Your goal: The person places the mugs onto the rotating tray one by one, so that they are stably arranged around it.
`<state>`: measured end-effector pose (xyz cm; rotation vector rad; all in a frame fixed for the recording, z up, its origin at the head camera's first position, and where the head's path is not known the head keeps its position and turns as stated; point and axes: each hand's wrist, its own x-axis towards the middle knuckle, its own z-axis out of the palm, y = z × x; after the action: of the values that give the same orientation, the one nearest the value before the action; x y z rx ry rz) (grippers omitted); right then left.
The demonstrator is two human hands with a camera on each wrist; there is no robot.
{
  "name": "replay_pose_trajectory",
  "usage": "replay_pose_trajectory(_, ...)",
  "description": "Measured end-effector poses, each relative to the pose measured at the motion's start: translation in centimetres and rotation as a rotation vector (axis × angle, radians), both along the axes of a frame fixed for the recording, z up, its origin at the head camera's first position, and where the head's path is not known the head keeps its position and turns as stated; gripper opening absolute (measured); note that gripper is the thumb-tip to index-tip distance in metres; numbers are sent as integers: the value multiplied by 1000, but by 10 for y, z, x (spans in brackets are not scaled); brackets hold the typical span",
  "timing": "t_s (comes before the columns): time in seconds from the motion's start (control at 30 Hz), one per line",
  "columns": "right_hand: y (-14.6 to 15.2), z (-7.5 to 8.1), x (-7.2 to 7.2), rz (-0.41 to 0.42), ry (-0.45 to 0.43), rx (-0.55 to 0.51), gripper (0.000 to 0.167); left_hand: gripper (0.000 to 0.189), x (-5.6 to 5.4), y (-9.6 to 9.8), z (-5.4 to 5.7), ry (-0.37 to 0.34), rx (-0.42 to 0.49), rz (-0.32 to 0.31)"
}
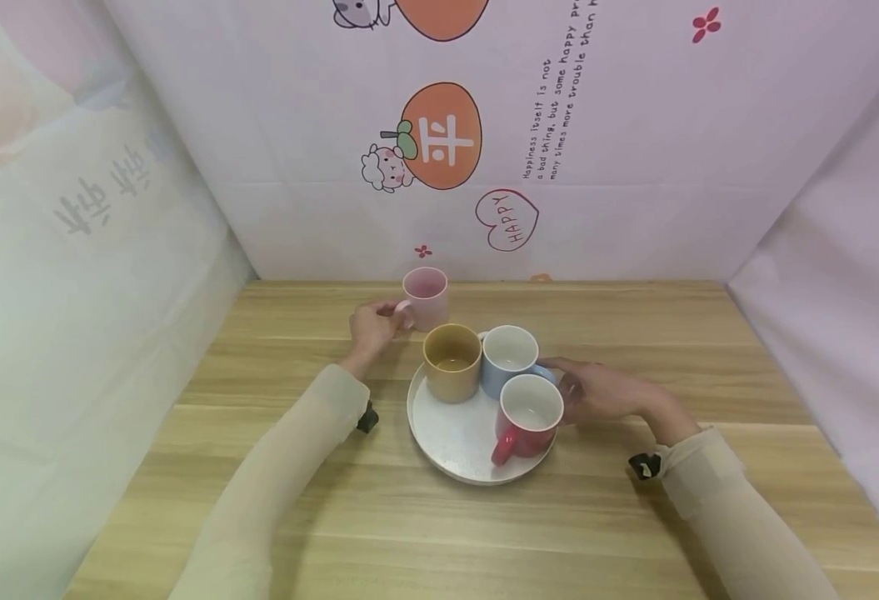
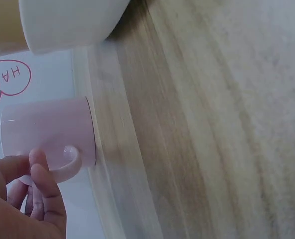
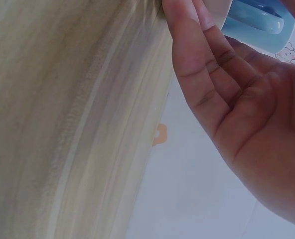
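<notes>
A pink mug [image 1: 429, 302] stands on the table behind the tray, and my left hand [image 1: 374, 327] pinches its handle [image 2: 70, 167] between thumb and fingers. The round white tray [image 1: 450, 437] carries a yellow mug [image 1: 450, 375], a light blue mug [image 1: 501, 379] and a red mug [image 1: 529, 429], all upright with white or tan insides. My right hand [image 1: 607, 390] is at the tray's right edge, beside the blue mug's handle [image 3: 259, 17]. Its fingers [image 3: 195, 64] reach towards the tray's side, lightly bent; the fingertips are partly cut off.
Wood-grain tabletop [image 1: 379, 533] surrounds the tray. A white printed cloth [image 1: 611, 150] hangs behind the table, with more cloth at the left [image 1: 94, 275] and right [image 1: 844, 275] sides. Both sleeved wrists carry small black devices.
</notes>
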<state>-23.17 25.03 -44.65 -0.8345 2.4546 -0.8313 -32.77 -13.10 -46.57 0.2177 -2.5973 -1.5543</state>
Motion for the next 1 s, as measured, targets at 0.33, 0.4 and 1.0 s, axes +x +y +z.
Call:
replay_pose_trajectory(0.33,-1,1,1,-3,11,5,81,24,0,-3,1,28,-111,20)
replay_pose_trajectory(0.4,-2,2,1,-4,0,1,81,25,1,-3,1,40,-121,17)
replay_pose_trajectory(1.0,-1,1,2,-11,0,1,80,31,6,-10,-5,128,-119,5)
